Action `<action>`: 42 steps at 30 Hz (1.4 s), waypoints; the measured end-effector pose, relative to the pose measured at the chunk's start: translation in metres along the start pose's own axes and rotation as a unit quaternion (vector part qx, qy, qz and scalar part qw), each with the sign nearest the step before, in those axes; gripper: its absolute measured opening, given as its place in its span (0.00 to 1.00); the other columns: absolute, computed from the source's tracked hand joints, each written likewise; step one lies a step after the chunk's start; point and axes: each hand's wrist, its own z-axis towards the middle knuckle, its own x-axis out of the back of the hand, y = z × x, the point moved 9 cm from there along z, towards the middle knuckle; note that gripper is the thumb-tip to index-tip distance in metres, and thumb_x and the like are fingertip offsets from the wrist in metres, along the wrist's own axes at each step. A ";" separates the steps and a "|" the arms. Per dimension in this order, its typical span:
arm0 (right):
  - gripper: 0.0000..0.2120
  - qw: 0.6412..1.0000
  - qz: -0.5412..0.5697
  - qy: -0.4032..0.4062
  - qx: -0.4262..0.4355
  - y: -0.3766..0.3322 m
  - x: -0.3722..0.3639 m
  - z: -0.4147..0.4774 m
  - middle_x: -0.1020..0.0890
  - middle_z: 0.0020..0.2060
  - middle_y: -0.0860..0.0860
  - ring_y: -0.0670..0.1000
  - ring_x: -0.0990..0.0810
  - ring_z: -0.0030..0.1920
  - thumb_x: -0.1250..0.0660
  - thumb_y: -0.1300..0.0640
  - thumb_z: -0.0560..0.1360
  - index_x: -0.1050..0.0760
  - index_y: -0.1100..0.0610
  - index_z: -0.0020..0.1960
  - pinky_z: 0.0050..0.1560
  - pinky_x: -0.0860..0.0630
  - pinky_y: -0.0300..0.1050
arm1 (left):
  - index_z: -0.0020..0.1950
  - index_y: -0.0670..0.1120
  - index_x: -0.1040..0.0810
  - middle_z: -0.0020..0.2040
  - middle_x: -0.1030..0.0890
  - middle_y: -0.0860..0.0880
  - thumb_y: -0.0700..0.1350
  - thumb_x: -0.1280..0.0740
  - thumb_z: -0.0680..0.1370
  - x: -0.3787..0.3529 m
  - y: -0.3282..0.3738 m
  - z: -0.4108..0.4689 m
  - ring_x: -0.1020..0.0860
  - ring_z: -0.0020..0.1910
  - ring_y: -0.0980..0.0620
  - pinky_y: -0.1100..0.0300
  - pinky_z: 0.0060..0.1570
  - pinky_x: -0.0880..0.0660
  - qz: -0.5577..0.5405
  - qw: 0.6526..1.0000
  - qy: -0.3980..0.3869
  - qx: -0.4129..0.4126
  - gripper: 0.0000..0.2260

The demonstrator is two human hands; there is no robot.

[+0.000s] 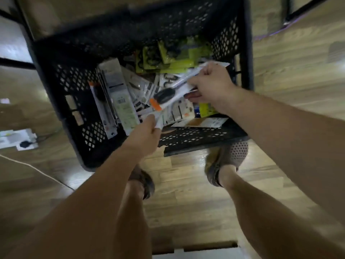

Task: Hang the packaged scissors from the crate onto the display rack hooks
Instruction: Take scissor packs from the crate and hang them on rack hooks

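A black perforated crate [78,94] stands on the wood floor, filled with several packaged scissors, some on white cards [115,86], some on yellow-green cards [168,58]. Over the crate I hold a small stack of white-carded scissor packs [168,94] with black handles and an orange label. My left hand [147,135] pinches the near lower end of the stack. My right hand [209,83] grips its far upper end, fingers curled round the cards. The display rack hooks are out of view.
My two feet in sandals [224,159] stand right behind the crate. Black frame legs [24,34] rise at the left and upper right. Loose white packs [20,141] and a white cable [37,171] lie on the floor at the left.
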 end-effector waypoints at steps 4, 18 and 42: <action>0.08 0.995 0.044 0.067 0.059 -0.051 0.056 -0.093 0.24 0.50 0.49 0.53 0.20 0.49 0.36 0.63 0.76 0.34 0.53 0.43 0.46 0.17 0.53 | 0.55 0.45 0.31 0.52 0.24 0.47 0.41 0.39 0.84 0.046 0.016 -0.090 0.19 0.49 0.44 0.45 0.39 0.16 -0.378 0.915 0.086 0.110 0.01; 0.36 0.959 0.098 0.046 0.262 -0.330 0.214 -0.548 0.14 0.41 0.53 0.54 0.20 0.36 0.40 0.61 0.71 0.43 0.32 0.70 0.41 0.23 0.51 | 0.71 0.45 0.26 0.63 0.17 0.41 0.29 0.39 0.78 0.247 0.314 -0.455 0.17 0.58 0.37 0.36 0.52 0.18 -0.601 0.790 0.068 -0.101 0.24; 0.08 0.836 0.179 0.128 0.502 -0.497 0.238 -0.766 0.13 0.45 0.48 0.47 0.15 0.44 0.32 0.57 0.81 0.22 0.46 0.58 0.43 0.18 0.45 | 0.54 0.53 0.22 0.44 0.16 0.52 0.46 0.34 0.83 0.449 0.386 -0.716 0.19 0.42 0.55 0.60 0.41 0.20 -0.421 0.656 0.409 -0.474 0.02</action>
